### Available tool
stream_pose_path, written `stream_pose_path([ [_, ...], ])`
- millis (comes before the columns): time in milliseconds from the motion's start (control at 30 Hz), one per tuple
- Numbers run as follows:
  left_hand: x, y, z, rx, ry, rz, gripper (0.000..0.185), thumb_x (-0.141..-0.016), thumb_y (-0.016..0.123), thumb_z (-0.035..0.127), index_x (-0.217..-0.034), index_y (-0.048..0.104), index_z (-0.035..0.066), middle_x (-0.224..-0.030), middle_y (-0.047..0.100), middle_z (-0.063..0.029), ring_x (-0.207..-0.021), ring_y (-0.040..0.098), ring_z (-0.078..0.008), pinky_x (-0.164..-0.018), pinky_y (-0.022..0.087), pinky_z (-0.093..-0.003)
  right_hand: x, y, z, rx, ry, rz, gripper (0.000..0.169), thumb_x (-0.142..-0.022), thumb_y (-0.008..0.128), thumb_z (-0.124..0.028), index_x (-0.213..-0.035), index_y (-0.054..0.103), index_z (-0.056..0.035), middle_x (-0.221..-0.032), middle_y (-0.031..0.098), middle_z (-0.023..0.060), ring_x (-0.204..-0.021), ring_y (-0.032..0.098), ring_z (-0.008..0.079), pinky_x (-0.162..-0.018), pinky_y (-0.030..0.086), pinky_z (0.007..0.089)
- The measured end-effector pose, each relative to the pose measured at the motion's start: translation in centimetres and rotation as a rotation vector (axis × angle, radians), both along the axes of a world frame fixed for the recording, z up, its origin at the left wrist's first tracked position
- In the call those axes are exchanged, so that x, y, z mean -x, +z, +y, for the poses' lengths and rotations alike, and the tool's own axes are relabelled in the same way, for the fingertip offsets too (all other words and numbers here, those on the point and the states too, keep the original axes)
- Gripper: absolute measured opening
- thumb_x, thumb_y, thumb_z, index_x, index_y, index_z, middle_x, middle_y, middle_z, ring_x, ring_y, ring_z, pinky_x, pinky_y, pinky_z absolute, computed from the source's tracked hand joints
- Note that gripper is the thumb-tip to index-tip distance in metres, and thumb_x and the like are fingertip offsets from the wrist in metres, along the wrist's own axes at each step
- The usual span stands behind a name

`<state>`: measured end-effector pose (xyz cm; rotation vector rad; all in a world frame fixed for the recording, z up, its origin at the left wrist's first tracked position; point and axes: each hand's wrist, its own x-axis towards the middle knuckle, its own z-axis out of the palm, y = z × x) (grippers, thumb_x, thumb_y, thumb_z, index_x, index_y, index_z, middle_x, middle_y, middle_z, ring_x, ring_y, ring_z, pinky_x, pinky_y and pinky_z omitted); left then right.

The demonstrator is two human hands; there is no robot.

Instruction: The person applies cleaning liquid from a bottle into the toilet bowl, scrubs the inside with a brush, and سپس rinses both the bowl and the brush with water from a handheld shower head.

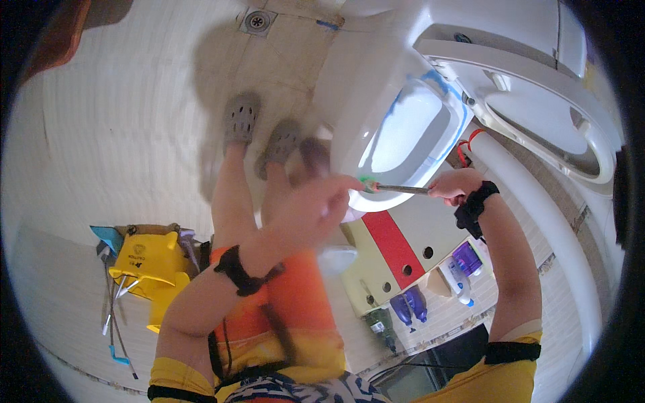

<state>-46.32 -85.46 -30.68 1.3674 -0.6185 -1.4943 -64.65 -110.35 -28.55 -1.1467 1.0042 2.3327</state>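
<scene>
A toilet bowl [403,133] stands in front of me with its seat and lid [536,101] raised. Blue liquid streaks its rim and inner wall. My right hand [456,186] is closed around the handle of a toilet brush [403,189]. The brush's green-bristled head lies over the bowl's near rim. My left hand [327,201], blurred, is near the brush head, its fingers reaching toward the bristles; whether they touch is unclear.
A yellow mop bucket [146,257] with long-handled tools is at left. A cabinet with a red stripe [393,247] and several bottles stands beyond the bowl. A white bathtub edge [544,216] runs along the right. A floor drain [257,21] lies far ahead.
</scene>
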Motion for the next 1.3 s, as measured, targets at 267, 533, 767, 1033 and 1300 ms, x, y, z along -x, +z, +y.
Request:
stream_pose_path([
  [267, -1.1, -1.0, 0.3, -0.011, 0.104, 0.116, 0.020, -0.083, 0.047, 0.002, -0.102, 0.052, 0.003, -0.074, 0.053, -0.0020, -0.061, 0.046, -0.0053, -0.055, 0.039, -0.0189, 10.7, -1.0, -5.8, -0.398, 0.586, -0.329, 0.024, -0.074, 0.044, -0.013, -0.086, 0.063, -0.0043, -0.082, 0.062, 0.0139, -0.070, 0.061, 0.0292, -0.061, 0.048, 0.0380],
  [533, -4.0, -0.7, 1.0, -0.052, 0.165, 0.107, 0.022, -0.080, 0.047, 0.006, -0.101, 0.054, 0.006, -0.078, 0.056, -0.0092, -0.065, 0.054, -0.0158, -0.060, 0.044, -0.0264, -0.7, -2.0, -1.0, -0.155, 0.769, -0.385, 0.016, -0.072, 0.051, -0.014, -0.077, 0.064, -0.0054, -0.080, 0.063, 0.0133, -0.080, 0.061, 0.0245, -0.067, 0.049, 0.0380],
  [767, -4.2, -0.9, 0.4, 0.016, 0.252, 0.116, 0.023, -0.080, 0.046, 0.005, -0.102, 0.053, 0.005, -0.078, 0.057, -0.0096, -0.065, 0.054, -0.0166, -0.060, 0.044, -0.0268, -1.5, -2.0, 0.6, -0.078, -0.084, 0.103, 0.021, -0.083, 0.040, -0.022, -0.067, 0.047, -0.0104, -0.052, 0.041, 0.0005, -0.040, 0.036, 0.0089, -0.035, 0.027, 0.0218],
  [1033, -3.1, -0.9, -0.5, -0.022, 0.250, 0.160, 0.020, -0.083, 0.046, 0.002, -0.102, 0.050, 0.002, -0.071, 0.049, -0.0021, -0.064, 0.047, -0.0070, -0.059, 0.040, -0.0197, -0.1, 1.4, -1.8, 0.160, -0.866, 0.317, 0.023, -0.088, 0.036, -0.033, -0.087, 0.050, -0.0149, -0.054, 0.030, -0.0079, -0.039, 0.024, 0.0004, -0.032, 0.016, 0.0158],
  [1300, -1.5, -0.5, -2.4, -0.060, 0.193, -0.011, 0.021, -0.083, 0.043, 0.001, -0.103, 0.049, 0.001, -0.071, 0.050, -0.0033, -0.065, 0.049, -0.0097, -0.061, 0.042, -0.0216, 8.7, 4.5, -1.3, 0.150, -1.590, 0.298, 0.034, -0.090, 0.034, -0.037, -0.120, 0.044, -0.0231, -0.051, 0.028, -0.0088, -0.035, 0.022, -0.0005, -0.028, 0.015, 0.0137],
])
